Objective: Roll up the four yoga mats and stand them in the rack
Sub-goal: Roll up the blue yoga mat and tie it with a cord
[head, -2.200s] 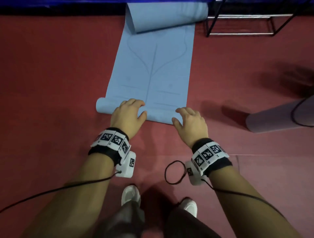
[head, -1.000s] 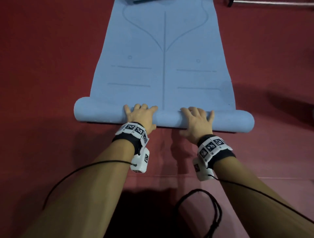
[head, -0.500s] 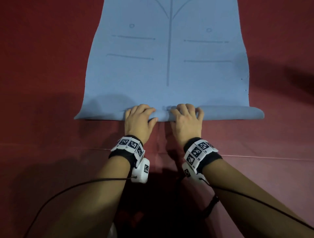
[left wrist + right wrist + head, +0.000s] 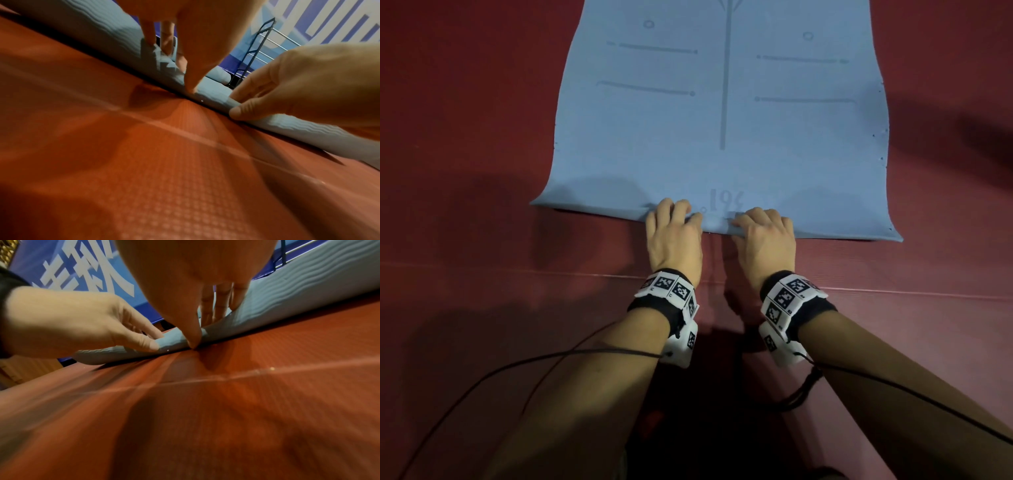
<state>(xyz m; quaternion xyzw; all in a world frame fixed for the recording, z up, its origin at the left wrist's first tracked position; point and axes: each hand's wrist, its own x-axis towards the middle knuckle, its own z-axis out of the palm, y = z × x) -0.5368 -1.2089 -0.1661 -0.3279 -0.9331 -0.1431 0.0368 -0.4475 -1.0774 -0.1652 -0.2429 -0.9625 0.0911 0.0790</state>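
Note:
A light blue yoga mat (image 4: 722, 137) with printed guide lines lies flat on the red floor. My left hand (image 4: 677, 216) and right hand (image 4: 755, 221) sit side by side at the middle of its near edge. Each pinches that edge between thumb and curled fingers and lifts a small fold. In the left wrist view the left thumb presses the mat (image 4: 115, 32) edge, with the right hand (image 4: 298, 81) beside it. The right wrist view shows the mat (image 4: 298, 288) edge curled up under both thumbs. The black metal rack (image 4: 255, 47) stands far off behind the mat.
Red textured floor mats (image 4: 482, 171) surround the blue mat, with a seam line (image 4: 517, 270) running across under my wrists. Black cables (image 4: 517, 366) trail from both wrist cameras. A blue wall with white lettering (image 4: 86, 272) stands at the back.
The thick roll at the mat's near end has come undone and the edge now lies almost flat. My hands have drawn closer together at its middle.

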